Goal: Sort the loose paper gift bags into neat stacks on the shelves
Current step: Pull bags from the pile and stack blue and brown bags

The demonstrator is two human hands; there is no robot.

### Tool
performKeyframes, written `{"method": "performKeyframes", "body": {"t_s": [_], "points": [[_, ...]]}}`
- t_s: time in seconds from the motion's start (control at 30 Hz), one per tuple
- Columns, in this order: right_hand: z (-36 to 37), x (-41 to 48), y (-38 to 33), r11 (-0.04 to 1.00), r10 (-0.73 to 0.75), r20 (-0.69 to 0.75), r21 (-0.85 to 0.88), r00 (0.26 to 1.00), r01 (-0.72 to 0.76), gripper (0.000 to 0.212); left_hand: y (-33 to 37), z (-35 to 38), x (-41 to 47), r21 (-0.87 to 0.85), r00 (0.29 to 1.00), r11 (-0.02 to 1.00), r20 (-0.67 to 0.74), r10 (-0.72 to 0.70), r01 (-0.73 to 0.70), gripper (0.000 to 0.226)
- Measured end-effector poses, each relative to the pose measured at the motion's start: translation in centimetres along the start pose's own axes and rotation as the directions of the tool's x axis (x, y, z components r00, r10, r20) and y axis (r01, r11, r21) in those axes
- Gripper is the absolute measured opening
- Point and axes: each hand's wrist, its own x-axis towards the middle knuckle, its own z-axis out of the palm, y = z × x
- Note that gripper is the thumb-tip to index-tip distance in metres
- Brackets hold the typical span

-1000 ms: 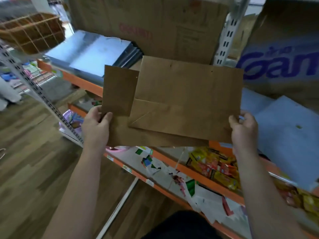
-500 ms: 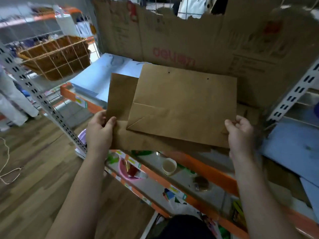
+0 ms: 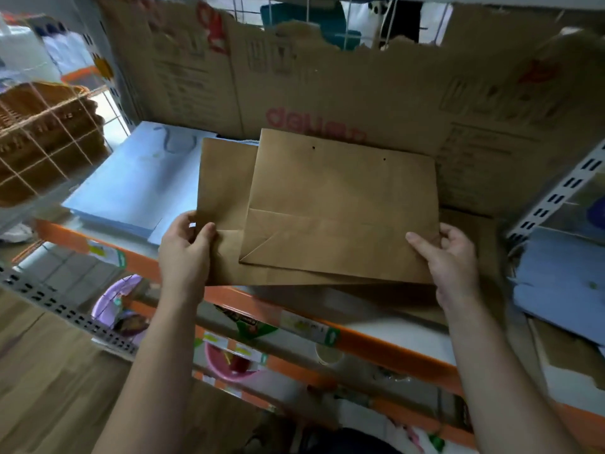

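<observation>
Far left: wicker basket (image 3: 42,126) behind a wire grid, not part of this. Next, blue stack (image 3: 131,191) of flat paper bags lying on the shelf (image 3: 376,342), matte and square-edged.

Left hand (image 3: 185,253) pinches the lower bag (image 3: 222,185) at its near-left corner, thumb on top, fingers under. Lower bag: brown kraft, flat-folded, sticking out left from under the top bag (image 3: 343,204). Top bag: same kraft, wider, base flap with diagonal crease facing up, two handle holes near the far edge, no cord visible. Right hand (image 3: 448,260) pinches its near-right corner, thumb on top. Hands are well apart, one per side.

The pair sits level over the shelf, between the blue stack and a looser blue pile (image 3: 563,290) at right. Can't tell if it touches the surface. More brown paper shows beneath, by the right hand.

Handling, my read: light, thin, stiff only while flat, and it sags from one corner. Kraft slides on kraft, hence the misalignment. Hold opposite edges, square up, don't crush the corners.
</observation>
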Motion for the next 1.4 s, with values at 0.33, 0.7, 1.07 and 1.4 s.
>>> {"method": "performKeyframes", "body": {"t_s": [0.33,0.7,1.07,1.4], "points": [[-1.0,-2.5,1.2,0.979,-0.005,-0.259,-0.196,0.966,-0.048,0.053,-0.4,0.5,4.1,0.073,0.985,0.99,0.129,0.112,-0.122,0.022],[-6.2,-2.7,2.3,0.845,-0.077,-0.338,-0.522,0.938,-0.119,0.054,-2.7,-4.0,4.9,0.131,0.99,0.982,0.021,0.137,-0.139,0.027],[-8.1,-1.5,2.7,0.772,-0.126,-0.325,-0.626,0.937,-0.113,0.052,-4.7,-5.7,4.8,0.16,0.997,0.985,-0.034,0.066,-0.059,0.029],[-7.5,-1.5,3.2,0.778,-0.129,-0.324,-0.619,0.937,-0.106,0.057,-4.0,-5.6,4.9,0.161,0.999,0.987,-0.029,0.02,-0.015,0.034]]}}
